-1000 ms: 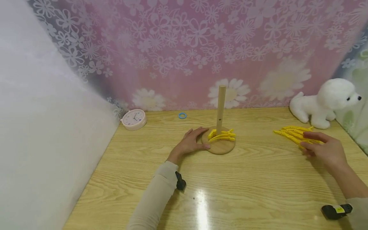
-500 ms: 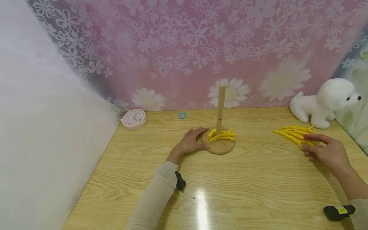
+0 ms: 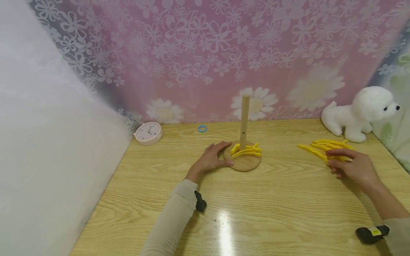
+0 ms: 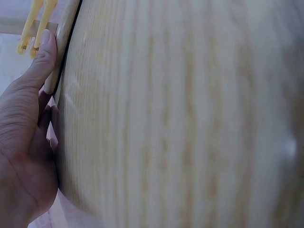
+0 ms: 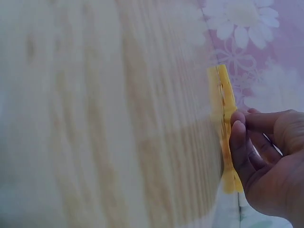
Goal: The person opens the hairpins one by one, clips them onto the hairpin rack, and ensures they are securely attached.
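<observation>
Nearest you, your right hand (image 3: 353,168) pinches one long yellow clip (image 3: 313,152) between thumb and finger, its tip angled left and away. Squeeze too hard off-centre and it could spring open or slip. Your left hand (image 3: 209,158) curls round the edge of the round wooden base (image 3: 244,165), steadying it; if that hold slackens, a bump to the upright post (image 3: 244,119) could tip or skid it. Yellow clips on the base (image 3: 246,153) sit at the post's foot, and I can't tell whether any grips it. Just past your right fingertips, the loose clips (image 3: 326,142) bunch close on the table (image 3: 256,213), so one could snag and drag. Farther back: plush dog (image 3: 355,113) right, pink alarm clock (image 3: 148,133) left, blue ring (image 3: 199,129) between, flowered curtain (image 3: 192,53) behind.
</observation>
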### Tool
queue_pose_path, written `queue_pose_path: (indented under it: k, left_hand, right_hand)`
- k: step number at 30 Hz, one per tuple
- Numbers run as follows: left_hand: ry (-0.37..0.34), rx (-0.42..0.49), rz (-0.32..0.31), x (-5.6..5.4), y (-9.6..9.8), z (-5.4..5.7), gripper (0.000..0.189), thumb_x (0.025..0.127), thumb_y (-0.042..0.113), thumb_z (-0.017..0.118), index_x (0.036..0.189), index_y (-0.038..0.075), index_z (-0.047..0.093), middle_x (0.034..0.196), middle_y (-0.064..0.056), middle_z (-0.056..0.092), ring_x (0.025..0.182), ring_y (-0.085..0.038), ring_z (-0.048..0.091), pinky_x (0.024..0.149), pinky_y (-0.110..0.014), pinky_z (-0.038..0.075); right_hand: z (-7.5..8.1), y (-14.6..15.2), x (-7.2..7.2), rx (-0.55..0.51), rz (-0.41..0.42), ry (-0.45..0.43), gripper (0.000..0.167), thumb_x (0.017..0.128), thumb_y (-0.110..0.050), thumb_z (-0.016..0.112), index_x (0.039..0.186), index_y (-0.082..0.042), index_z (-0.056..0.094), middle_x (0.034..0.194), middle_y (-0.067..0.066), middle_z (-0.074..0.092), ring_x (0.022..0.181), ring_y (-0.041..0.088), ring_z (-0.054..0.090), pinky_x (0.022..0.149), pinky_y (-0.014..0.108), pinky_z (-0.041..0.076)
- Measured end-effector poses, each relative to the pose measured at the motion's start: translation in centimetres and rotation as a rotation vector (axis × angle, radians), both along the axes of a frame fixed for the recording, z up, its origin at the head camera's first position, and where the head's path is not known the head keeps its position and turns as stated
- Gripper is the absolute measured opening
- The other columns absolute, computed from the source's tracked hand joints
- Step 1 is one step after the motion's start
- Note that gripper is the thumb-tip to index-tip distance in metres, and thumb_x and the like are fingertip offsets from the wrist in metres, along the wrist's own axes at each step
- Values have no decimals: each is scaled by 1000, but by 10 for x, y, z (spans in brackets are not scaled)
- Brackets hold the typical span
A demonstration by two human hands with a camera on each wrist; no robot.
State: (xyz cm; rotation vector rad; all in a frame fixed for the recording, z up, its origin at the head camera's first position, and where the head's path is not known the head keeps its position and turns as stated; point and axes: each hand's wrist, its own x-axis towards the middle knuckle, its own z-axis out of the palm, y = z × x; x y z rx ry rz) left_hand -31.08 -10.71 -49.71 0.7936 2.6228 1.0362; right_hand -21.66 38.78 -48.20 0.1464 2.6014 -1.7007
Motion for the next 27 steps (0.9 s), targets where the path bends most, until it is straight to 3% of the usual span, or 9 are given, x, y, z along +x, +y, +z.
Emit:
queue_pose_path:
  k: [5,10,13,18,22,27]
  left_hand:
    - [-11,10,8,0,-2,-3,87,90,54,78,163,32,36,169,5,31,161,-18,13,131,-45,1]
    - [-6,8,11,-1,-2,-3,87,90,55,78,163,31,36,169,6,32,160,-17,14,130,-43,0]
    - [0,3,8,-1,-2,-2,87,90,54,78,163,30,36,169,6,32,160,-17,15,130,-42,0]
    - [-10,9,7,-1,-2,-2,87,90,53,78,163,29,36,169,4,32,160,-18,14,130,-43,0]
    - [-9,17,1,1,-1,-1,88,91,52,78,164,27,36,169,3,32,160,-18,15,130,-43,0]
    - [-10,22,0,2,1,-1,87,91,51,78,164,27,36,169,3,32,160,-18,15,130,-43,-1]
  right_hand:
    - [1,-8,-3,43,49,-6,41,100,-24,73,135,-4,65,89,-5,76,67,16,69,53,31,59]
    - [-1,-9,-4,30,51,-9,43,99,-24,74,137,-9,61,89,-4,76,66,17,68,53,31,58]
    - [-3,-9,-4,78,69,5,46,98,-24,76,138,-10,59,88,-6,75,65,15,66,52,31,58]
    - [-5,-12,-4,198,87,14,62,97,-26,77,146,1,50,78,0,68,59,14,61,49,31,56]
    - [-3,-15,-3,257,95,0,63,99,-28,74,146,7,49,67,6,60,52,16,55,47,32,53]
    - [0,-17,-1,254,79,-5,58,104,-28,67,146,7,46,66,9,59,51,19,56,48,34,53]
